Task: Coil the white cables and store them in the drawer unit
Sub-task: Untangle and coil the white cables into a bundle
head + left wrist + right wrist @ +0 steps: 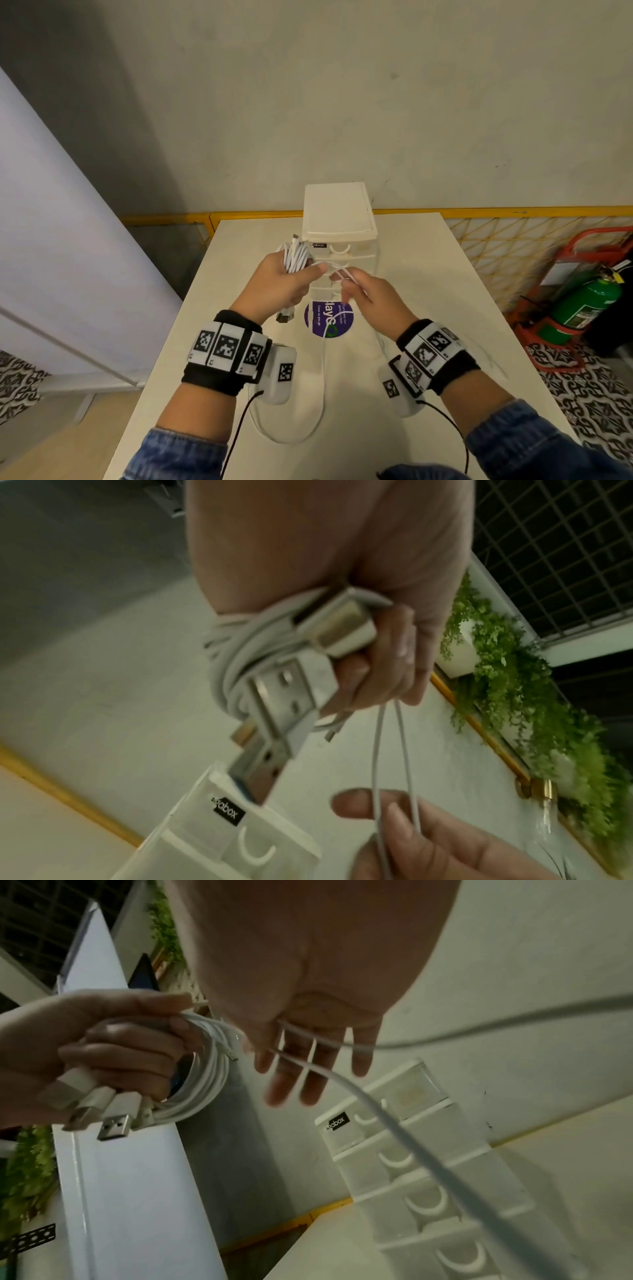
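Wall behind, white table against it. Drawer unit stands at the table's far edge, drawers closed; purple sticker on the tabletop just in front of it. Fire extinguisher on the floor right of the table. Left hand, in front of the unit, has its fingers curled round the coiled white cables, USB plugs sticking out below the fist. Right hand just beside it: loose cable strand runs across its fingers, which are spread; strand trails down onto the table.
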The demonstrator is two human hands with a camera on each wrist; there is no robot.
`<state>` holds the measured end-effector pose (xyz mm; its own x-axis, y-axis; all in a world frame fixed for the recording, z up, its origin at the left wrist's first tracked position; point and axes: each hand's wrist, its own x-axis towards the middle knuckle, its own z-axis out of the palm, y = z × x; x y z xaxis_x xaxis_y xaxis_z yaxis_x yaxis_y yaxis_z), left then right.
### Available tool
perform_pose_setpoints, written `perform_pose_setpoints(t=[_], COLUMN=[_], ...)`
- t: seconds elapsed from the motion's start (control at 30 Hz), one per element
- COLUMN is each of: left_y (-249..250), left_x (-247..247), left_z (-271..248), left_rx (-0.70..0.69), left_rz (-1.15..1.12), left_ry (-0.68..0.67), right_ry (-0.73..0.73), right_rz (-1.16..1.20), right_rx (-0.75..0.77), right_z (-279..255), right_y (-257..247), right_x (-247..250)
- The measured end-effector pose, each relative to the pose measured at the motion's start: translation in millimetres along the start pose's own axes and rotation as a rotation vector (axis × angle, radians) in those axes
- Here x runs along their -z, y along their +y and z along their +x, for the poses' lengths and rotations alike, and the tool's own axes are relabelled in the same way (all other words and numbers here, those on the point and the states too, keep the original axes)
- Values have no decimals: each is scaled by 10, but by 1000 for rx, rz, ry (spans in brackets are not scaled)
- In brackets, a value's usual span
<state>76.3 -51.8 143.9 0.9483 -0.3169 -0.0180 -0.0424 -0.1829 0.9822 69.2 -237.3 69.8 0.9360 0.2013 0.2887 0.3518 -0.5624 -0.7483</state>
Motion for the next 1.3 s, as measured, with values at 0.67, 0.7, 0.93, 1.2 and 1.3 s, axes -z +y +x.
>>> perform_pose_setpoints(t=[0.67, 0.7, 0.93, 1.2, 1.3], left_y=[-80, -84, -66, 41, 67], left_x=[-295, -285, -189, -91, -65], left_z=[-114, -111, -47, -15, -9], left_rx=[82, 72, 47, -32, -89], left_rz=[-85, -135, -410, -749, -907], left_ry=[-434, -429, -328, -294, -281], right_ry=[293, 271, 275, 268, 239], right_rz=[-21, -9, 50, -13, -52], right_rx=[119, 76, 36, 23, -3], right_z=[307, 282, 33, -120, -172], right_y=[-68, -6, 195, 240, 232], right_x=[406, 382, 156, 7, -78])
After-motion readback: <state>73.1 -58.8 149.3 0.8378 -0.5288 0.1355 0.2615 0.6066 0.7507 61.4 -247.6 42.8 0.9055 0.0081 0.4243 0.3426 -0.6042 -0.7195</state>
